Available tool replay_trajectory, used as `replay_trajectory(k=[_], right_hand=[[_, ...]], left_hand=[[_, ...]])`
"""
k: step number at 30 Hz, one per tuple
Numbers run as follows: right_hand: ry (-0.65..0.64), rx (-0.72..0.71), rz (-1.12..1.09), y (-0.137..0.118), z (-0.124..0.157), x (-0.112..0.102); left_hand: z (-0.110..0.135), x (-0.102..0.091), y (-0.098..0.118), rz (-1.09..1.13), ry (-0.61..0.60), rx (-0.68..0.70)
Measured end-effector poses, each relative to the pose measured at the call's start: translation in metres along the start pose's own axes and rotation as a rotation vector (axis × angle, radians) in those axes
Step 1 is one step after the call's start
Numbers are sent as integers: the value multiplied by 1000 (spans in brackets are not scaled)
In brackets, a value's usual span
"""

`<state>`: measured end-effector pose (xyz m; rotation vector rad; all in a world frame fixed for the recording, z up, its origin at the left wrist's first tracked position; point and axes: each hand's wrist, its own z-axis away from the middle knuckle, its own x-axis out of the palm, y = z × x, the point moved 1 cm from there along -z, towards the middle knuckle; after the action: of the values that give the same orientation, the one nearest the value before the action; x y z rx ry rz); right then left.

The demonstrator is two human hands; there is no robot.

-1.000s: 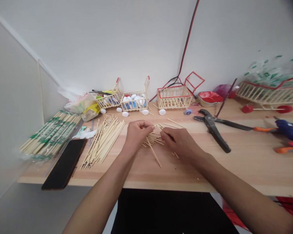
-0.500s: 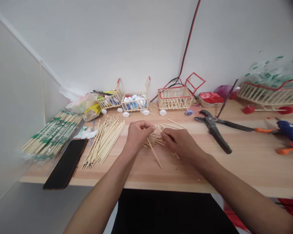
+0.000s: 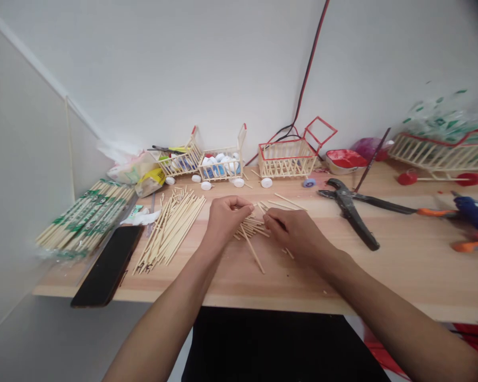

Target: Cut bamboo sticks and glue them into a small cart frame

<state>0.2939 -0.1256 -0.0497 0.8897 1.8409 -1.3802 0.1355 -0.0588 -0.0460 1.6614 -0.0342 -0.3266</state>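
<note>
My left hand [image 3: 228, 216] is closed in a pinch above a small pile of short wooden sticks [image 3: 252, 230]. Facing it at the pile's right side, my right hand [image 3: 292, 227] has its fingers curled in and its thumb pressed to them. Whatever is between the fingertips of either hand is too small or hidden to make out. One longer stick [image 3: 253, 252] slants out of the pile toward the table's front edge. A few loose sticks [image 3: 289, 201] lie just behind my right hand.
Left of my hands are a spread of long sticks [image 3: 171, 225], a black phone [image 3: 108, 268] and packaged sticks [image 3: 87, 220]. Small stick-built carts [image 3: 287, 162] line the wall. On the right lie black-handled pliers [image 3: 352, 215], a blue glue gun [image 3: 474, 212] and a red paint dish [image 3: 346, 160].
The view has shifted very slightly. Both hands keep nearly the same pose over the short sticks; nothing else has visibly moved.
</note>
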Motion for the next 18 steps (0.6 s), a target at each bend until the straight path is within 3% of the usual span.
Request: replay_trajectory(k=[18], right_hand=[[7,-4,5,0,1,0]], left_hand=[[-1,0,-2,-11,0,8]])
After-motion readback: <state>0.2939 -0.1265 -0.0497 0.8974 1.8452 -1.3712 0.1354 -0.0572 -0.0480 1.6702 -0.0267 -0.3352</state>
